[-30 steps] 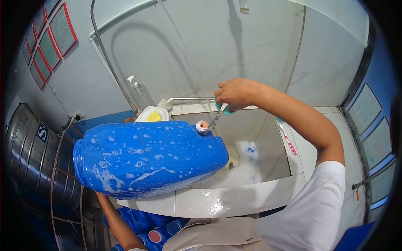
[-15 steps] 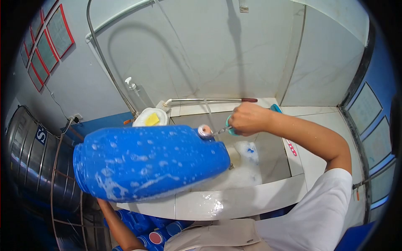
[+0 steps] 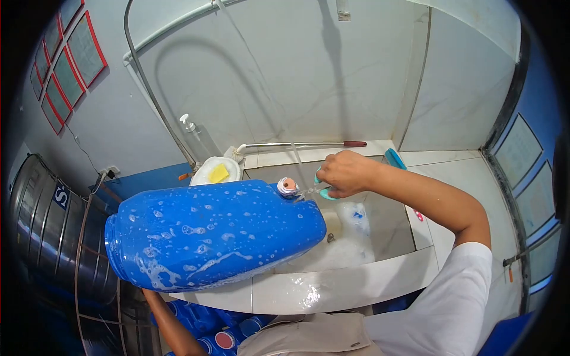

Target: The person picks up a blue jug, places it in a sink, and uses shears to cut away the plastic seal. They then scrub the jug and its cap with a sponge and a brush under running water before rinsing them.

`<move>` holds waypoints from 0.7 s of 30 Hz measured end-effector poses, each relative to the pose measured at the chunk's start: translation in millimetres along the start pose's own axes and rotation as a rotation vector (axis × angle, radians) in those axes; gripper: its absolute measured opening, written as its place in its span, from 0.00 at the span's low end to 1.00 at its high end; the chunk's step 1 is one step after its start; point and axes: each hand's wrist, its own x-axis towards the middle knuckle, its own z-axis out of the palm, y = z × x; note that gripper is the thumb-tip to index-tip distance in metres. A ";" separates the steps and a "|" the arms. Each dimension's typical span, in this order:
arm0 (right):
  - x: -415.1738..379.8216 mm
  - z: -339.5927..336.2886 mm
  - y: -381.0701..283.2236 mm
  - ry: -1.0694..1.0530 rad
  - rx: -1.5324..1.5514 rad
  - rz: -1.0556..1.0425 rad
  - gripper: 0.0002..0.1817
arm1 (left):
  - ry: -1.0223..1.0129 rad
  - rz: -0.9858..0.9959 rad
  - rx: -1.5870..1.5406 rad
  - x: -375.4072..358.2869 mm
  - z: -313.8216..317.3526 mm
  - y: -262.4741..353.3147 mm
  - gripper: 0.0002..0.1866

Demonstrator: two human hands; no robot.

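Note:
A large blue jug (image 3: 214, 231), spotted with suds, lies on its side across the tiled sink edge. My left forearm reaches under the jug, and the hand itself is hidden behind it. My right hand (image 3: 344, 174) is closed around the turquoise handles of a scissor-like tool (image 3: 325, 193). The tool's metal end is beside the small foil-rimmed spout (image 3: 288, 186) on the jug's top. Foam (image 3: 355, 228) lies in the sink below my right hand, and a thin stream of water falls behind the spout.
A yellow sponge (image 3: 218, 173) rests on a white dish (image 3: 203, 171) by a pump bottle (image 3: 196, 136). A long rod (image 3: 297, 145) lies along the back ledge. Blue containers (image 3: 199, 319) stand below the sink edge, and a steel tank (image 3: 47, 213) is at the left.
My right hand has shifted slightly left, and the tool's handles look more spread. The jug has stayed nearly in place.

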 end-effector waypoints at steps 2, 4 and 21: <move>0.8 1.1 -1.6 -0.027 -0.008 0.004 0.16 | 0.003 0.001 -0.004 -3.1 0.8 -1.1 0.13; 1.4 1.7 -3.7 -0.050 -0.015 0.009 0.15 | 0.010 0.005 -0.005 -4.9 1.0 -2.4 0.12; 22.6 65.1 -22.2 0.459 1.033 0.338 0.18 | 0.066 0.126 -0.045 -5.0 3.2 -2.6 0.11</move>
